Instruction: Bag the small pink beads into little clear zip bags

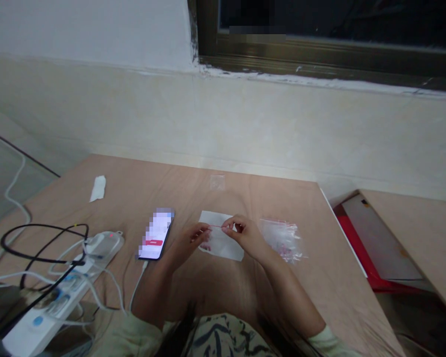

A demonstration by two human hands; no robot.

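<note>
A thin red string [215,226] runs between my two hands above a white sheet of paper [223,248]. My left hand [194,235] pinches one end with its fingertips. On the other side, my right hand [242,232] has thumb and forefinger closed on the string. Small pinkish-red pieces [205,245] lie on the paper just below my left fingers; their kind is too small to make out. To the right of my right hand lies a clear plastic bag [282,238] with some reddish things inside.
A phone [156,235] with a white charging cable lies left of my left hand. A power strip [70,292] with tangled cables fills the table's left front. Farther back are a white scrap [97,188] and a small clear bag [217,182]. The wall borders the table [163,183] behind.
</note>
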